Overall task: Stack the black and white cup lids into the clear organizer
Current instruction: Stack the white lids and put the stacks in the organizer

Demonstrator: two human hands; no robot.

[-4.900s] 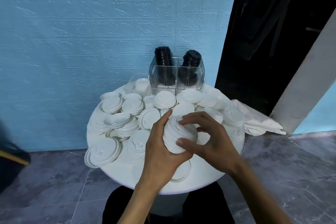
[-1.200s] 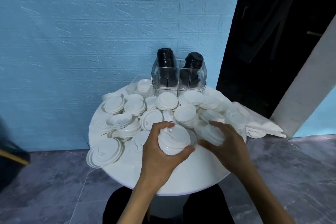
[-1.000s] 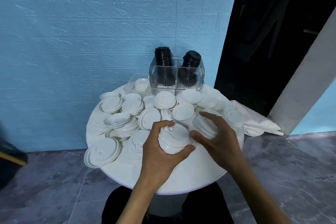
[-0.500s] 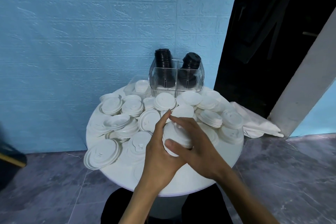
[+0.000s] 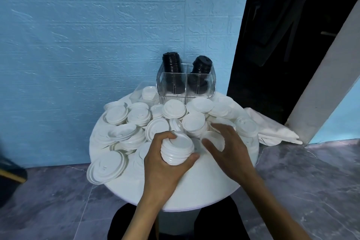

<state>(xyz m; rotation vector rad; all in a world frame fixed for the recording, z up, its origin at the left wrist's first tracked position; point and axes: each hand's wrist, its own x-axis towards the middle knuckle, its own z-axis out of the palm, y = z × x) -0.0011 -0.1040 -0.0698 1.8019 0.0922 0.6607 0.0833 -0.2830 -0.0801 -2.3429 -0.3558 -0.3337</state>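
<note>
My left hand [image 5: 161, 163] is shut on a short stack of white lids [image 5: 177, 150], held just above the round white table [image 5: 194, 187]. To its right, my right hand [image 5: 229, 148] hovers with fingers spread over a loose white lid [image 5: 213, 139]; I see no lid gripped in it. Several more white lids [image 5: 173, 109] lie scattered and piled across the table's far half. Against the wall at the back stands the clear organizer [image 5: 212, 84], with two stacks of black lids [image 5: 171, 62] inside, the right stack [image 5: 201, 65] leaning.
A clear bag holding white lids [image 5: 148, 92] sits left of the organizer. White folded sheets [image 5: 272, 132] hang off the table's right side. One big lid [image 5: 107, 165] overhangs the front-left edge. The blue wall is close behind, with a dark doorway to the right.
My right hand has left the top of the held stack and moved right, down to the loose lids. My left hand keeps the stack in nearly the same place.
</note>
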